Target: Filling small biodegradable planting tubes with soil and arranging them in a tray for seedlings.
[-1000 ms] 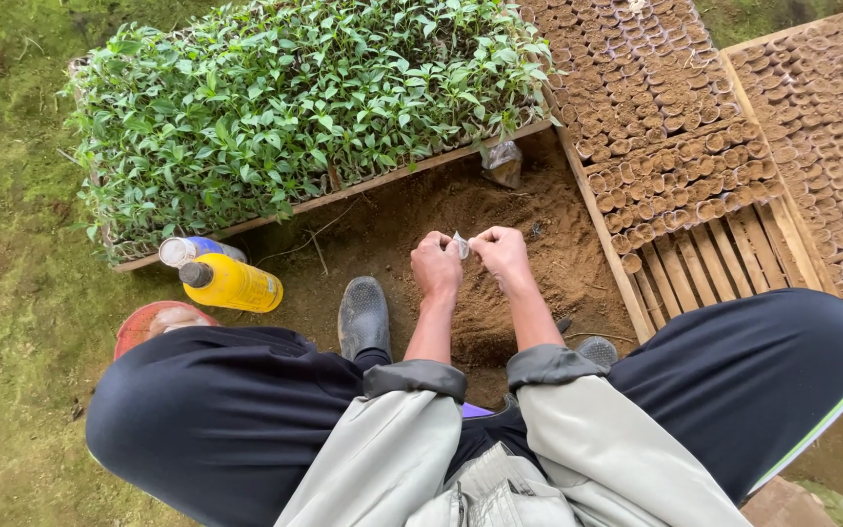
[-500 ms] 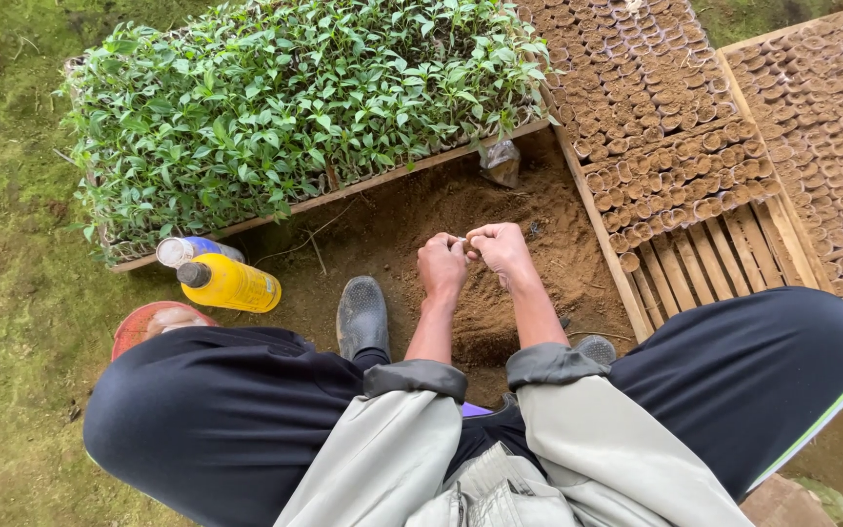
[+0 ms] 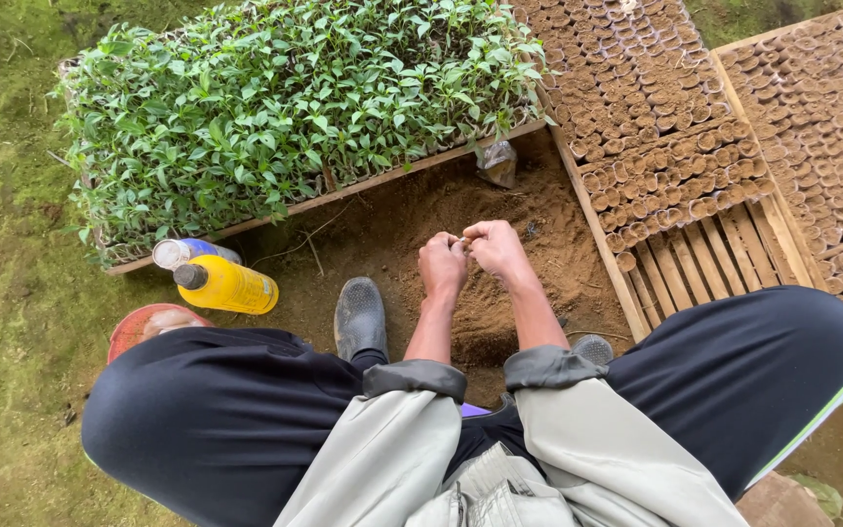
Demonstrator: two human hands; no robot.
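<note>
— Hands first, from the head camera: what are they doing?

— The left hand (image 3: 441, 265) and the right hand (image 3: 496, 249) are meeting fingertip to fingertip above the loose brown soil (image 3: 500, 322), both curled shut and pinching a small pale thing (image 3: 461, 239) between them (too tiny to tell whether it is a little bag or a scrap of film).

— And around them?

— A tray of green seedlings (image 3: 295, 107) is sitting just beyond the soil, a clear bag (image 3: 498, 161) is lying at its corner, and rows of small soil-filled pots (image 3: 656, 127) are standing on a slatted wooden frame (image 3: 695, 273) to the right. A yellow bottle (image 3: 226, 285) is lying beside a second, blue-and-white bottle (image 3: 187, 252) near the person's left knee, with a grey boot (image 3: 360, 317) resting on the soil close by.

— What could be going wrong from here?

— My guess: the pale thing is being held only by fingertips, so it may be slipping out and dropping into the soil, where it would be hard to spot. If it is thin film, pulling too hard could be tearing it. A shifting knee may also be nudging the yellow bottle, and a careless reach could be knocking over pots at the frame's edge.
</note>
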